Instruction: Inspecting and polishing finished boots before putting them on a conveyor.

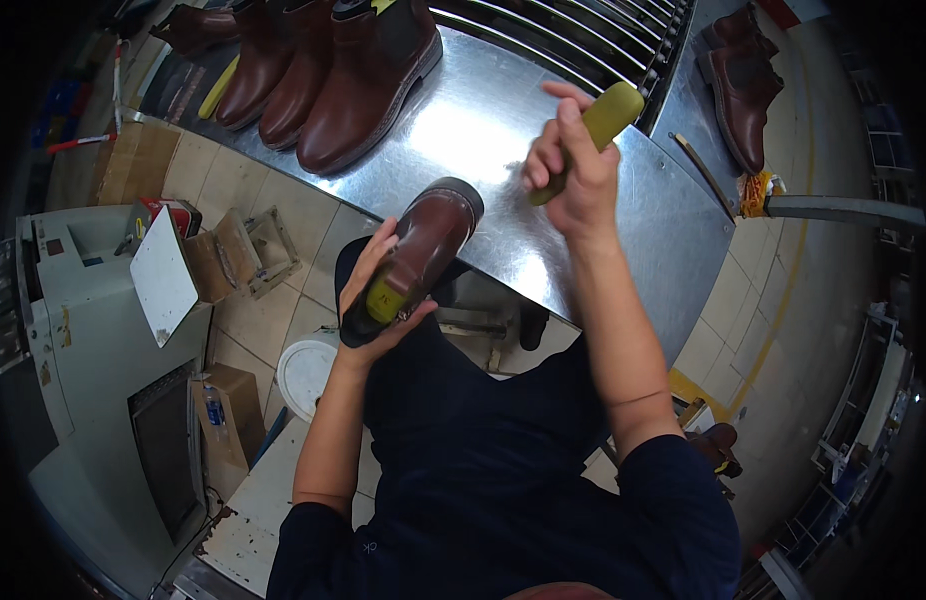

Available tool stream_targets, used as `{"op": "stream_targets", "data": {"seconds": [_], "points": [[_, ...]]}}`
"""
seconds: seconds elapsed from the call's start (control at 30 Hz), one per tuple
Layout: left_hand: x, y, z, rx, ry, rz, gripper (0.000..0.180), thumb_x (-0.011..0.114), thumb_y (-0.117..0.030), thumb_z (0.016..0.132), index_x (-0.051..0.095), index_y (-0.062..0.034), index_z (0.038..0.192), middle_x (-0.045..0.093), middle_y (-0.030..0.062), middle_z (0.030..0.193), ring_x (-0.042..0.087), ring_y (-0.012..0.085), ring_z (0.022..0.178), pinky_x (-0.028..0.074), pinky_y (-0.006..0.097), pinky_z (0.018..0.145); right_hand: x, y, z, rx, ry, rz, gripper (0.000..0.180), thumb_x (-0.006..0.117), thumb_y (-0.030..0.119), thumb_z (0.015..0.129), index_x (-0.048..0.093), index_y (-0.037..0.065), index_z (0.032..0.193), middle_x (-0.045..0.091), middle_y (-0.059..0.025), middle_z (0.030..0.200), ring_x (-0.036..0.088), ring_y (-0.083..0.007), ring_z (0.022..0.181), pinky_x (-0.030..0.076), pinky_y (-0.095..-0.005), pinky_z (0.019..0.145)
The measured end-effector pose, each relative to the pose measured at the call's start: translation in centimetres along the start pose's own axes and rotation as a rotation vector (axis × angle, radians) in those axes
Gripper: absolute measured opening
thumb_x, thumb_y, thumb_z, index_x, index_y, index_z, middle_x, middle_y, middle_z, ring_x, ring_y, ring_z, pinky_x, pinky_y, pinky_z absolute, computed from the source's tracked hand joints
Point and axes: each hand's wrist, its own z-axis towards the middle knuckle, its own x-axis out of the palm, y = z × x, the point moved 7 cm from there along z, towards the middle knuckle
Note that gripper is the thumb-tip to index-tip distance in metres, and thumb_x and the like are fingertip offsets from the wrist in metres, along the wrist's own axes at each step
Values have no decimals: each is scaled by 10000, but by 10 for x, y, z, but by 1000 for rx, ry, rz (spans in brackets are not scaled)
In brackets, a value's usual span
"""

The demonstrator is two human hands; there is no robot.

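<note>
My left hand (pixel 380 346) is closed around a brown leather ankle boot (pixel 428 235), holding it tilted at the near edge of the metal table (pixel 503 255). The boot's opening faces me, and its rounded end points away over the table. A yellow-green patch (pixel 386 298) shows at the opening. Raised above the tabletop to the right, my right hand (pixel 588 185) grips a flat, round-ended yellow-green piece that looks like an insole (pixel 615 110). Its thumb presses along the piece; one finger stands out.
Several brown boots (pixel 358 110) stand at the table's far left, with a yellow strip-like piece (pixel 218 90) beside them. A roller conveyor (pixel 583 40) runs behind. More boots (pixel 738 95) sit at the far right. A grey machine (pixel 103 350) and a white bucket (pixel 305 375) are to my left.
</note>
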Motion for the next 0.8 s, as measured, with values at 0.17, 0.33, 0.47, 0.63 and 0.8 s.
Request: {"op": "stream_targets", "data": {"seconds": [0.17, 0.33, 0.47, 0.63, 0.8], "points": [[1, -15, 8, 114, -27, 74, 797, 914, -170, 758, 523, -67, 1445, 508, 260, 1525, 555, 410, 1368, 477, 455, 1119, 54, -23, 17, 103, 51, 311, 355, 523, 403, 1088, 600, 77, 971, 355, 34, 550, 343, -95, 436, 324, -272, 442], [-5, -3, 6, 185, -12, 82, 806, 896, -230, 806, 473, -67, 1473, 478, 313, 1523, 527, 443, 1382, 453, 482, 1128, 70, -44, 18, 186, 70, 385, 366, 511, 392, 1093, 580, 99, 886, 352, 39, 540, 344, -98, 431, 319, -274, 437], [-5, 5, -1, 311, -16, 88, 761, 882, -245, 828, 495, -69, 1460, 496, 294, 1517, 524, 443, 1386, 444, 507, 1129, 75, -36, -7, -6, 109, 339, 280, 561, 298, 1058, 558, 88, 872, 388, 28, 580, 337, -92, 450, 306, -266, 444], [0, 2, 0, 252, -13, 10, 754, 877, -196, 816, 501, -72, 1458, 487, 287, 1530, 509, 439, 1406, 429, 503, 1146, 89, -32, -10, 57, 160, 39, 225, 658, 202, 983, 550, 45, 864, 396, 15, 603, 312, -80, 478, 280, -260, 466], [-2, -5, 2, 195, -40, 20, 776, 856, -191, 821, 469, -76, 1484, 470, 273, 1549, 506, 408, 1406, 432, 465, 1148, 71, -37, 4, 111, 105, 330, 326, 582, 337, 1054, 572, 84, 849, 346, 30, 556, 339, -99, 442, 312, -279, 449]]}}
